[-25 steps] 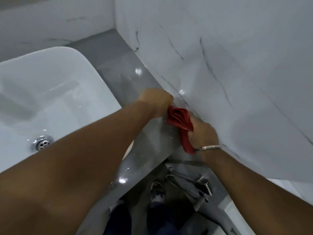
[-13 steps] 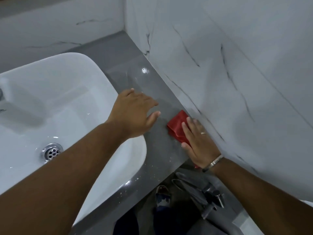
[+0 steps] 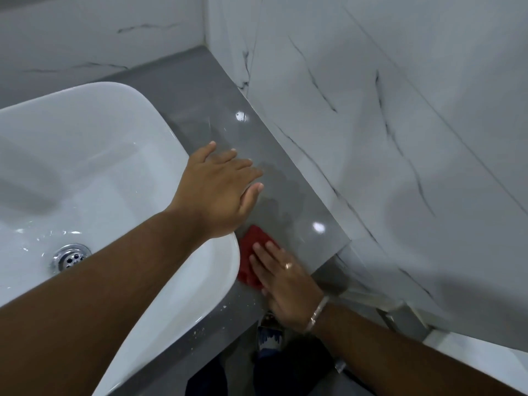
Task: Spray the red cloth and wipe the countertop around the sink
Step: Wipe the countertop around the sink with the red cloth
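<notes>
The folded red cloth (image 3: 251,252) lies flat on the grey countertop (image 3: 200,90), pressed between the sink's right rim and the counter's front edge. My right hand (image 3: 288,284) rests flat on the cloth with fingers stretched out, covering its near part. My left hand (image 3: 220,190) hovers open, fingers spread, over the counter just right of the white sink (image 3: 85,178), holding nothing. A wet, streaky patch shows on the counter beyond the cloth. No spray bottle is in view.
A white marble wall (image 3: 371,138) rises directly along the counter's right edge and another closes the back. The sink's metal drain (image 3: 70,256) sits low left. Below the counter edge I see my shoe (image 3: 270,335) and the floor.
My left hand let go of the cloth and opened over the counter. My right hand flattened onto the cloth and slid it from the wall side toward the sink's rim.
</notes>
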`<state>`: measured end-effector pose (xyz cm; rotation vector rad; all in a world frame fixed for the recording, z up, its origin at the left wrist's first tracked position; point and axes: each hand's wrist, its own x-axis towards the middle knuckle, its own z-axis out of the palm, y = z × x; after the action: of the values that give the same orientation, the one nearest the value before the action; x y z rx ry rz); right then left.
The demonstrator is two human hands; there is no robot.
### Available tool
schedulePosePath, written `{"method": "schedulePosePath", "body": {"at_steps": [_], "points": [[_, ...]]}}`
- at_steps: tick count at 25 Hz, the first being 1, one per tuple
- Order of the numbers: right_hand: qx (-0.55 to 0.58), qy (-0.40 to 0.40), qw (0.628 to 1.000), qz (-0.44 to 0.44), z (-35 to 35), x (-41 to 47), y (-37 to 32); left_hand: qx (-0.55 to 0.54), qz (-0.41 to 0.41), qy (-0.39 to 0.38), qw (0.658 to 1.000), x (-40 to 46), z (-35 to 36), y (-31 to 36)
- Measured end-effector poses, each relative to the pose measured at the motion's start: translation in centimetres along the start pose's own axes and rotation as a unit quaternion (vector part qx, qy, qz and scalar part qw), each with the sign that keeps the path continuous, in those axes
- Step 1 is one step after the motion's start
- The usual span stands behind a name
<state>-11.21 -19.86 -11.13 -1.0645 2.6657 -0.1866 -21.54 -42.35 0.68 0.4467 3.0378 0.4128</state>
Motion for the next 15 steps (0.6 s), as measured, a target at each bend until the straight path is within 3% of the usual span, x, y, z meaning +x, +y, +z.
{"method": "schedulePosePath", "body": {"at_steps": [2, 4, 6, 7, 8, 10, 12, 13, 15], "points": [[-0.044, -0.009, 0.998, -0.038, -1.0, -0.9, 2.4, 0.005, -0.006, -0.009, 1.0, 0.0, -0.1, 0.2], [-0.075, -0.002, 0.993, 0.093, -2.7, 1.1, 6.2, 0.008, -0.011, -0.01, 1.0, 0.1, -0.2, 0.2], [-0.01, 0.022, 0.964, 0.266, -4.5, 4.1, 8.0, 0.013, -0.011, -0.008, 1.0, 0.1, 0.0, 0.1], [0.018, 0.033, 0.954, 0.298, -4.4, 5.0, 6.7, 0.015, -0.008, -0.007, 1.0, 0.1, 0.2, 0.0], [0.014, 0.05, 0.959, 0.28, -3.2, 5.0, 4.7, 0.016, -0.006, -0.006, 1.0, 0.1, 0.3, -0.2], [-0.033, 0.023, 0.991, 0.124, -0.2, 2.1, -0.7, 0.019, -0.006, -0.015, 1.0, 0.2, 0.2, -0.3], [-0.04, -0.019, 0.999, -0.002, -0.1, -1.4, -0.8, 0.035, -0.002, -0.043, 0.998, 0.4, -0.1, -0.1], [-0.044, -0.006, 0.999, -0.013, -0.7, -1.8, 1.2, 0.04, -0.004, -0.049, 0.998, 0.2, -0.3, 0.0], [-0.045, 0.003, 0.995, 0.085, -2.1, -0.7, 5.2, 0.027, -0.044, -0.04, 0.998, -1.9, -0.6, 0.0]]}}
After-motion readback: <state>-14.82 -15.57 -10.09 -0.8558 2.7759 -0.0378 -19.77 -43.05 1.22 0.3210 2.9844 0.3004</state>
